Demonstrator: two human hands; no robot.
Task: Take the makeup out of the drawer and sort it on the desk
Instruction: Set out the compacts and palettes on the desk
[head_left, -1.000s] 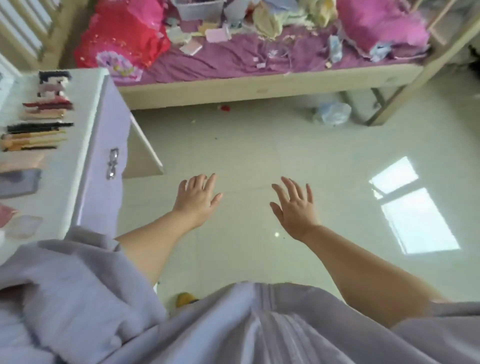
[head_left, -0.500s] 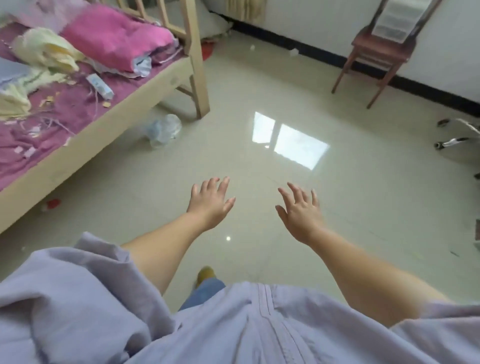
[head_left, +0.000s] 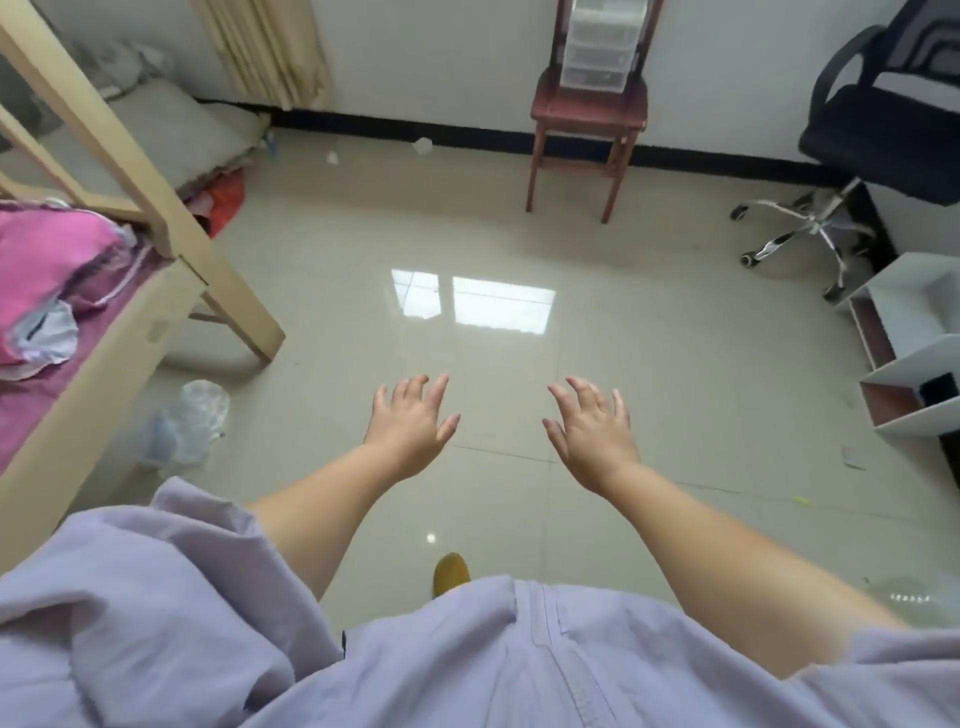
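Both grips released and empty, left hand (head_left: 413, 428) and right hand (head_left: 592, 434) held splayed over bare floor (head_left: 675, 338); no makeup, drawer or bench in view, so direction, long axis and the nearer of the 2 hands cannot be told.

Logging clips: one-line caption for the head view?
Both hands, left and right, spread empty over the tiled floor.

— What is shown of the drawer?
— Two white open-topped drawers (head_left: 914, 296) are seen pulled out at the right edge, one below the other, their inner sides reddish-brown.
— And inside?
— A small flat black object (head_left: 940, 388) is seen in the lower one's corner; whether it is makeup cannot be told.
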